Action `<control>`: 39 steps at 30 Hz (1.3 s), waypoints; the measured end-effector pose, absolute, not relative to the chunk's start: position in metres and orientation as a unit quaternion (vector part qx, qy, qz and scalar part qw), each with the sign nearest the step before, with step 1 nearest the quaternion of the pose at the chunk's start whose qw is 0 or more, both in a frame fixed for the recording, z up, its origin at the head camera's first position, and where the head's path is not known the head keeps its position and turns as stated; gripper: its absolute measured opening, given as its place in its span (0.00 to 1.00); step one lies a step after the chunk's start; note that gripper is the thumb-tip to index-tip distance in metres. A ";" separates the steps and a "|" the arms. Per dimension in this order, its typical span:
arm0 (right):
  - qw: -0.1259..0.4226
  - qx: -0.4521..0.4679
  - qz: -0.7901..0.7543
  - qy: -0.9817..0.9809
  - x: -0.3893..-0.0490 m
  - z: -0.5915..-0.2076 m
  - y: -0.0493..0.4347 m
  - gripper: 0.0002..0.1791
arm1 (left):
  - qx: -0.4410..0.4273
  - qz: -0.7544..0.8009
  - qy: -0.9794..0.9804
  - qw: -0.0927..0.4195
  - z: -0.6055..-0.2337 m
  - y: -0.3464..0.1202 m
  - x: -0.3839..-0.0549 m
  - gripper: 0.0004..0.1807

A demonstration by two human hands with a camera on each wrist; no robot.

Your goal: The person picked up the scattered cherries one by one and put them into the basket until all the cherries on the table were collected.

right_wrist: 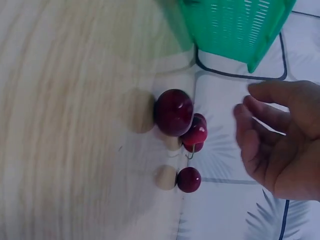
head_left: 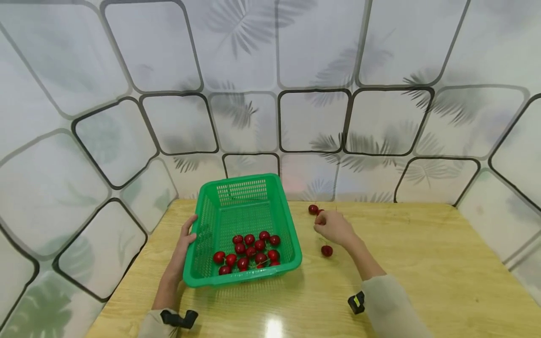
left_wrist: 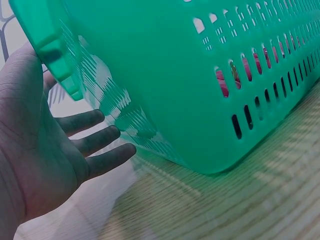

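A green plastic basket (head_left: pixel 243 281) stands on the table at centre left, with several red cherries (head_left: pixel 251 252) gathered in its near half. My left hand (head_left: pixel 182 244) is at the basket's left rim. Thumb and index finger hold that rim, while the other fingers stretch straight and spread beside the wall in the left wrist view. To the basket's right, my right hand (head_left: pixel 335 228) hovers by loose cherries, fingers loosely bent. No cherry shows between those fingers in the right wrist view. One dark cherry (head_left: pixel 327 251) lies nearer me; another cherry (head_left: pixel 313 209) sits beyond the hand.
The light wooden table (head_left: pixel 422 263) reaches back to a patterned cloth backdrop (head_left: pixel 313 122) with dark outlines and leaf prints. The cloth also hangs along both sides. A dark wrist mount (head_left: pixel 179 319) is strapped to the left sleeve, and another mount (head_left: pixel 357 303) to the right.
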State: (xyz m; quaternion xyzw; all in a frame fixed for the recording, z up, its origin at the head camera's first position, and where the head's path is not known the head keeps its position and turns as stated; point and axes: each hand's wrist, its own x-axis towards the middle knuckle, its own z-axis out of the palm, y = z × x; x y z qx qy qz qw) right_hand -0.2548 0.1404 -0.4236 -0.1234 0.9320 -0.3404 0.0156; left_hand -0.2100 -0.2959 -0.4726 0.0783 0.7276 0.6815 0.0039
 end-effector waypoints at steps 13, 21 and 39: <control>0.097 -0.134 -0.229 0.959 -0.246 -0.447 0.137 0.05 | 0.079 0.677 0.732 0.005 -0.476 -0.295 -0.208 0.31; 0.096 -0.110 -0.231 0.962 -0.249 -0.458 0.143 0.05 | 0.072 0.677 0.733 0.005 -0.478 -0.296 -0.206 0.31; 0.066 -0.105 -0.290 0.949 -0.260 -0.465 0.168 0.02 | 0.081 0.678 0.730 0.002 -0.478 -0.298 -0.209 0.31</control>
